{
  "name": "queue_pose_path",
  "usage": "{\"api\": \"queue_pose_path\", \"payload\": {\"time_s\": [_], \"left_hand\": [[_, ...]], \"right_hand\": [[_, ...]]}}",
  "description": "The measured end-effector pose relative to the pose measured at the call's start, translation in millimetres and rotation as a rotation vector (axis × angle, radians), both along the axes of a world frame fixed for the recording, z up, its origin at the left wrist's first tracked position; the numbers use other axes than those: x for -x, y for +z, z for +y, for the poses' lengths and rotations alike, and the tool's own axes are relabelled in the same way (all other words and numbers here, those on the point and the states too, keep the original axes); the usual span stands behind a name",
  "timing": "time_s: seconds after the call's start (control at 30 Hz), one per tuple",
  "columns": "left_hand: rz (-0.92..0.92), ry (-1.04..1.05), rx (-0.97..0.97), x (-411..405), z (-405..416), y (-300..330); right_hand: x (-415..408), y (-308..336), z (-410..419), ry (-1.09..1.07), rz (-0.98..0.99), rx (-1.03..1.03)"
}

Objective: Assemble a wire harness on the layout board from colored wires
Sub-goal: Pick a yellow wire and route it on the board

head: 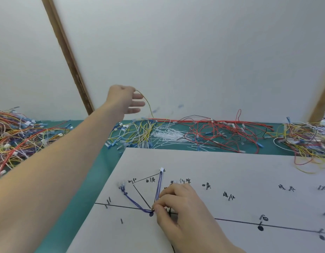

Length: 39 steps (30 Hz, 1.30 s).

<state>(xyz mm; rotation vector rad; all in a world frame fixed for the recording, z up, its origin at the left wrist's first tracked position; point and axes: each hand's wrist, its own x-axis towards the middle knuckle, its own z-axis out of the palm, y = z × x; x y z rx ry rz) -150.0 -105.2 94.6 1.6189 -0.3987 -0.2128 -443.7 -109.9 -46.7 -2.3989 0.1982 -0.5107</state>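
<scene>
A yellow wire (148, 103) is pinched in the raised left hand (124, 100), drawn up from the yellow pile (138, 133). The purple wires (139, 205) are pinned at the bend by the right hand (178, 207), fingertips curled, on the board (231, 170). Neighbouring wires could be dragged up if snagged; the 2 purple runs could slip off the pegs if pressure eases.

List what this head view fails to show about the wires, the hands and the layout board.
- Purple wires: their bend at the junction, covered by the right hand.
- Yellow wire: the end inside the left hand, hidden by its fingers; its lower end is lost in the yellow wire pile.
- Layout board: right and bottom parts cut off by the frame; handwritten labels too blurred to read.
- Blue terminals near the wall: motion-blurred.
</scene>
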Motion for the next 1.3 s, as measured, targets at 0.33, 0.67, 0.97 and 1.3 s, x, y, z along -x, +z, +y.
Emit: {"api": "queue_pose_path", "payload": {"time_s": [0.33, 0.67, 0.97, 1.3], "left_hand": [[0.258, 0.228, 0.176, -13.8, 5.1, -36.5], [0.492, 0.410, 0.593, -22.7, 33.8, -27.7], [-0.021, 0.426, 0.284, -19.2, 25.1, -36.4], [0.478, 0.170, 0.945, -25.3, 44.5, 16.6]], "right_hand": [[-0.7, 1.5, -0.6, 0.003, 0.043, -0.001], [-1.1, 1.8, -1.1, 0.004, 0.046, -0.013], [-1.5, 2.3, -1.2, -0.007, 0.052, -0.024], [-3.8, 0.2, -4.5, -0.018, 0.039, -0.070]]}}
